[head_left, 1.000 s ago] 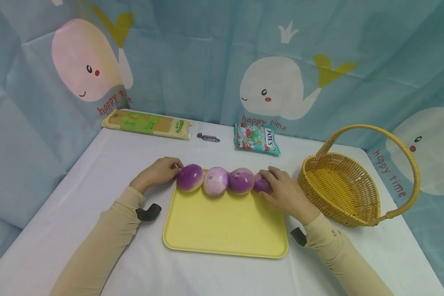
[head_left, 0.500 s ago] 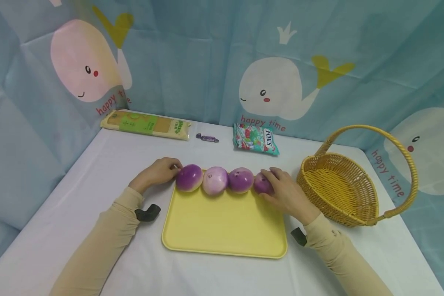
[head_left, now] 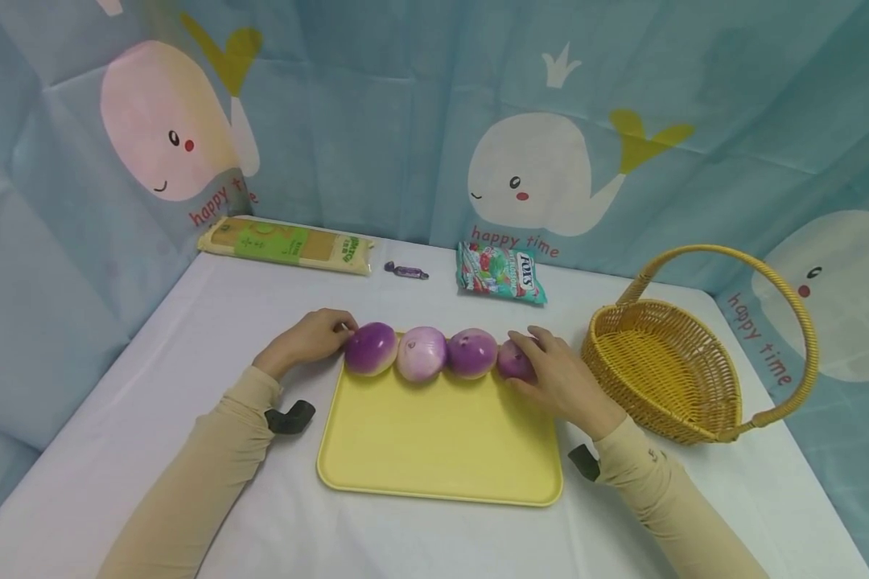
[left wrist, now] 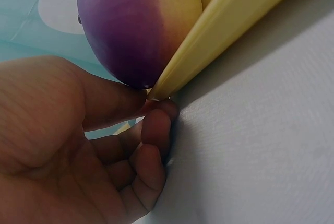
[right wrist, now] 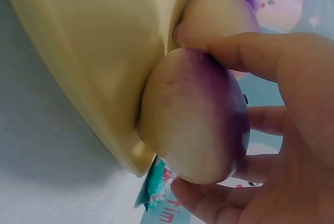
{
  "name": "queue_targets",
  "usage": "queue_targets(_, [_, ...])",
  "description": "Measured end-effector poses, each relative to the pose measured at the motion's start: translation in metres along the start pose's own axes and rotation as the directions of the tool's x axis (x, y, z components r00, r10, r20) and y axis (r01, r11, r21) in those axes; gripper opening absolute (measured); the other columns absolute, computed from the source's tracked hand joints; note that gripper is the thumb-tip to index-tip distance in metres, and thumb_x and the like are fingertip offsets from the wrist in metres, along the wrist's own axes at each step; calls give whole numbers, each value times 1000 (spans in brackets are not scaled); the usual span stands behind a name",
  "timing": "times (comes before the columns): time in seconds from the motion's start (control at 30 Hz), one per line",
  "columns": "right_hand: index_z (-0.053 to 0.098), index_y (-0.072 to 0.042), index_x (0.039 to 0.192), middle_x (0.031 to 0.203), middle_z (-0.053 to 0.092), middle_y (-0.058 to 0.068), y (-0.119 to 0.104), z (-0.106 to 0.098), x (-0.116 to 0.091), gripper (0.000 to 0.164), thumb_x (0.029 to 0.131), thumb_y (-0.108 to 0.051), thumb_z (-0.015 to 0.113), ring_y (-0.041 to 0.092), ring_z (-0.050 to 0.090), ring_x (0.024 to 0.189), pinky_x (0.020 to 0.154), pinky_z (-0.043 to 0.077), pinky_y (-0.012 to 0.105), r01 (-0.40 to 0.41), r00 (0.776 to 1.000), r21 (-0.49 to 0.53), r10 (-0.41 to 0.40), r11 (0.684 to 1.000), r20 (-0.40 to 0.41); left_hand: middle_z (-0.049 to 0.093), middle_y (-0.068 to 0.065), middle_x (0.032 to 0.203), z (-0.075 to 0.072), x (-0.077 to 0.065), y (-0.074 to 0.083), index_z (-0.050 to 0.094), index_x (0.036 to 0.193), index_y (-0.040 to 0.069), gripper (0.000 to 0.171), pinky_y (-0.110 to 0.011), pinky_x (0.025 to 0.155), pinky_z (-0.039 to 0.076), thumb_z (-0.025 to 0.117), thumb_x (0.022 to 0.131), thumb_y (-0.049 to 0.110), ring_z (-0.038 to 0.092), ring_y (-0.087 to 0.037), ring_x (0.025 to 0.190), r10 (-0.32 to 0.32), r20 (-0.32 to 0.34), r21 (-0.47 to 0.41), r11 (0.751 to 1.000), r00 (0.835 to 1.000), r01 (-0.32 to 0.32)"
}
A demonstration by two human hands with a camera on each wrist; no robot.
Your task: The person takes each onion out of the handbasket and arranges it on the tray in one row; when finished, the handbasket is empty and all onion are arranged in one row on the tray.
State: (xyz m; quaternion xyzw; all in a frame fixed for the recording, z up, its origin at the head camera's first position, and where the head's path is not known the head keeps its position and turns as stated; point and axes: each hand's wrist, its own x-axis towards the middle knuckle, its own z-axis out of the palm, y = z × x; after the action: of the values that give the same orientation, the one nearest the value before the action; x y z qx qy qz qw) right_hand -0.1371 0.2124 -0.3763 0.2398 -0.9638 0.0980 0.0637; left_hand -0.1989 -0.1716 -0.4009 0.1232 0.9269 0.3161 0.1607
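Several purple-and-cream turnips (head_left: 422,355) stand in a row along the far edge of a yellow tray (head_left: 442,450). At the tray's far-left corner, beside the leftmost turnip (left wrist: 135,20), my left hand (head_left: 313,336) pinches the rim between thumb and curled fingers. On the opposite side my right hand (head_left: 561,376) holds the rightmost turnip (right wrist: 193,119), thumb on one side and fingers around the other. That turnip touches the tray and its neighbour (right wrist: 219,18); from the head, part of it is hidden behind the hand.
A wicker basket (head_left: 720,366) with a tall handle stands right of the tray. Along the back lie a long noodle-like packet (head_left: 282,244), a purple wrapped candy (head_left: 407,272) and a teal candy bag (head_left: 502,272). A blue whale-print curtain (head_left: 376,121) hangs behind the white table.
The view has shifted very slightly. Both hands, the turnips and the tray stay in the same places.
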Motion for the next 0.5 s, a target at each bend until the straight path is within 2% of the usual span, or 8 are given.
queue_targets(0.5, [52, -10, 139, 140, 49, 28, 0, -3, 2, 70, 81, -36, 78, 47, 55, 120, 94, 50, 57, 2, 1000, -21, -2, 1000, 17, 68, -17, 102, 0, -1, -1, 65, 113, 0, 26, -39, 82, 52, 48, 99, 13, 62, -25, 91, 0, 8, -11, 1000, 1000, 0])
